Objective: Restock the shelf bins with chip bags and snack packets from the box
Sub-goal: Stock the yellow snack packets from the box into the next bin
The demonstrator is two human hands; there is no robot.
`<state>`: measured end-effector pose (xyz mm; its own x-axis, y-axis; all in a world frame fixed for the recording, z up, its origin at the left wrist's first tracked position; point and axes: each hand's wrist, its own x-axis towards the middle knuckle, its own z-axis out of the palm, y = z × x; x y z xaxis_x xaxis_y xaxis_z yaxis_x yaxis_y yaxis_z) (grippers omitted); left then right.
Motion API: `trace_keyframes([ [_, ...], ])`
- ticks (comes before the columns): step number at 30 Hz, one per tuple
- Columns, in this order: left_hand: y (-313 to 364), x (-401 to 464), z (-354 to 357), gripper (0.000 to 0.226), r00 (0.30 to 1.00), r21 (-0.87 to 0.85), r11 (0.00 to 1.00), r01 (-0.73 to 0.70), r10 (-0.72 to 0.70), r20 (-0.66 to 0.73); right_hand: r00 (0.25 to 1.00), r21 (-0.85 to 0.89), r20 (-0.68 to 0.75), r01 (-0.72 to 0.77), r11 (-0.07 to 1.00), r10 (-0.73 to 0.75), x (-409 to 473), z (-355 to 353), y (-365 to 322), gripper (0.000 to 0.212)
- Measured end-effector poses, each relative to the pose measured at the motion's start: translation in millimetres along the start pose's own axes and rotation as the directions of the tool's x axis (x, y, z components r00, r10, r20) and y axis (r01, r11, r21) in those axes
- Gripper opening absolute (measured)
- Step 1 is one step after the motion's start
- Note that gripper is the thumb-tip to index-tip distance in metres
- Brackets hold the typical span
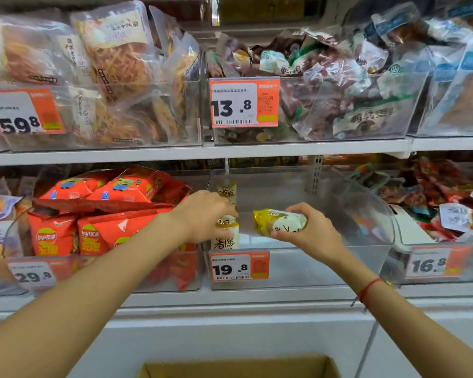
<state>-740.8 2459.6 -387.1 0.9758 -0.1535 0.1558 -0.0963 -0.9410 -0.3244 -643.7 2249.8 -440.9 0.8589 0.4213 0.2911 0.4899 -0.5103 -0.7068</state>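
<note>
A clear middle bin on the lower shelf carries a 19.8 price tag and is mostly bare. Against its left wall stand white-and-yellow snack packets. My left hand reaches over the bin's left edge and its fingertips hold the top of those packets. To the right, my right hand grips another white-and-yellow snack packet, lying sideways above the bin's front. The cardboard box shows only its open top edge at the bottom of the view.
Left of the middle bin, a bin tagged 29.8 is packed with red chip bags. A bin of red packets tagged 16.8 sits to the right. The upper shelf holds full bins of clear-wrapped snacks.
</note>
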Motion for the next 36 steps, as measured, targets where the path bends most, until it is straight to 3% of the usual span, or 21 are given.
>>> trace_keyframes([
  [3,2.0,9.4,-4.8,0.057,0.998,-0.05,0.998,-0.04,0.043,0.054,0.999,-0.025,-0.039,-0.016,1.0,0.015,-1.9,-1.9,0.8,0.045],
  [7,-4.8,16.7,1.4,0.049,0.952,0.15,0.989,0.003,-0.049,0.303,0.998,-0.042,-0.04,-0.04,0.998,0.039,-1.7,-2.6,1.9,0.049],
  [10,-3.8,15.8,2.9,0.047,0.955,0.172,0.985,0.004,-0.055,0.291,0.999,-0.121,-0.022,-0.033,0.992,0.03,-2.6,-1.9,0.7,0.051],
  [13,-1.5,3.6,7.1,0.051,0.985,0.109,0.992,0.057,-0.074,0.159,0.998,-0.135,0.03,-0.053,0.989,0.058,-0.6,-2.9,1.0,0.053],
  [15,2.6,-11.4,10.9,0.056,0.991,-0.023,0.991,0.129,-0.129,-0.039,0.993,-0.041,0.08,-0.089,0.995,0.092,4.4,-5.8,-0.3,0.057],
  [18,9.8,-29.6,14.8,0.054,0.916,-0.205,0.948,0.245,-0.296,-0.271,0.975,-0.006,0.156,-0.157,0.988,0.156,19.2,-5.8,-7.4,0.062],
  [23,9.0,-35.1,13.1,0.049,0.8,-0.322,0.845,0.427,-0.519,-0.302,0.97,-0.09,0.148,-0.179,0.98,0.191,71.9,3.4,-14.1,0.067],
  [27,3.6,-34.9,29.7,0.024,0.793,-0.153,0.918,0.366,-0.394,-0.465,0.983,-0.237,0.146,-0.07,0.969,0.107,121.2,21.6,-12.9,0.078],
  [29,0.5,-31.5,40.9,0.019,0.808,-0.107,0.927,0.36,-0.367,-0.46,0.985,-0.35,0.16,-0.006,0.937,0.066,137.9,35.7,-14.1,0.084],
  [36,-1.6,-33.5,44.1,0.014,0.751,-0.067,0.928,0.366,-0.337,-0.569,0.964,-0.351,0.2,0.237,0.906,-0.175,169.9,82.9,-11.1,0.061],
])
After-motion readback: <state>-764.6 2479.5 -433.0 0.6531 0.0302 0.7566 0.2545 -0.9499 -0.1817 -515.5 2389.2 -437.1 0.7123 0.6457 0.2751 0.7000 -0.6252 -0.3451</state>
